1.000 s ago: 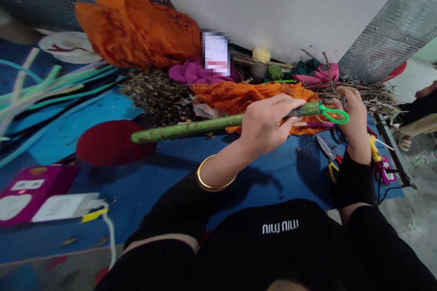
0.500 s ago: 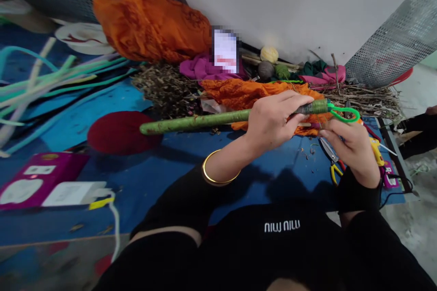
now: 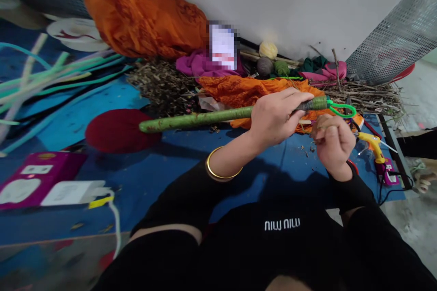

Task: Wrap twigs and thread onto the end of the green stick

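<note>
My left hand [image 3: 275, 116] is wrapped round a long green stick [image 3: 198, 119] near its right end, holding it level above the blue mat [image 3: 164, 177]. That end is bound in dark green wrap and carries a bright green loop [image 3: 341, 109]. My right hand [image 3: 332, 143] sits just below the loop, fingers pinched shut on something thin that I cannot make out. A gold bangle [image 3: 221, 170] is on my left wrist.
Orange cloth [image 3: 146, 18] and pink cloth [image 3: 205, 63] lie at the back with dry twigs [image 3: 362, 93] and yarn balls [image 3: 268, 50]. A yellow glue gun [image 3: 372, 143] is at the right. A red round pad [image 3: 118, 129], pastel foam strips [image 3: 51, 82] and a pink power strip [image 3: 37, 179] are left.
My right hand came down from beside the green loop to below the stick's end and closed into a pinch, now covering the scissors on the mat. The stick stays held level.
</note>
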The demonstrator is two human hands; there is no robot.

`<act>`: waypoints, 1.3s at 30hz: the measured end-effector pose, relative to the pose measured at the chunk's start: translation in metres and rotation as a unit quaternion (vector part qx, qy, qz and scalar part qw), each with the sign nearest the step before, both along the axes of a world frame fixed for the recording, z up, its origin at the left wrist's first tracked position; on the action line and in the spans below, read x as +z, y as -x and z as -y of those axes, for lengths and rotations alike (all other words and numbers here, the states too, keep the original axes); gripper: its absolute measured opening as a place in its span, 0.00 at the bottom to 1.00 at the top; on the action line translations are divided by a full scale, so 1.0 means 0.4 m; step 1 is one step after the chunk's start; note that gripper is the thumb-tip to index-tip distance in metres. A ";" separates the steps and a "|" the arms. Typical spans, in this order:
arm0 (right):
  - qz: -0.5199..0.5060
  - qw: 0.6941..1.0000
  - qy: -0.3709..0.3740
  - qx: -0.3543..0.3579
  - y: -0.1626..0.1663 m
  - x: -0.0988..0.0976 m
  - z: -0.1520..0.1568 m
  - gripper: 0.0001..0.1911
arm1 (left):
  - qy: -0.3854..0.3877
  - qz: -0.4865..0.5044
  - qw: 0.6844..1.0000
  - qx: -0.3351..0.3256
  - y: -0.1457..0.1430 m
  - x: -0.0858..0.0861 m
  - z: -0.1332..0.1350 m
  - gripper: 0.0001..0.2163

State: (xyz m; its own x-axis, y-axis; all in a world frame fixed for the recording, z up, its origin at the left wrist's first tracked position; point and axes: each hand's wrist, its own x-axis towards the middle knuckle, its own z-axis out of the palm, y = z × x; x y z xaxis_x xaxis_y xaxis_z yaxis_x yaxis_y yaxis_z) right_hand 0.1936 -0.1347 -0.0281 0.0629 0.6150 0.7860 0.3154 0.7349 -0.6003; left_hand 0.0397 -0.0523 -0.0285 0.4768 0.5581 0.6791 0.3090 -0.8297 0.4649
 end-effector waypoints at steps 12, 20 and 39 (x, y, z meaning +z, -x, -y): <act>0.346 0.912 -0.155 -0.153 0.017 -0.002 0.010 0.12 | -0.025 -0.006 0.999 0.026 -0.020 -0.025 -0.001 0.17; 0.282 0.958 -0.047 -0.023 -0.017 0.046 0.026 0.10 | -0.004 -0.040 0.999 0.023 -0.026 -0.034 -0.021 0.17; 0.235 0.964 0.058 -0.106 -0.122 0.057 -0.012 0.27 | 0.061 -0.046 0.997 0.008 -0.035 -0.046 -0.021 0.15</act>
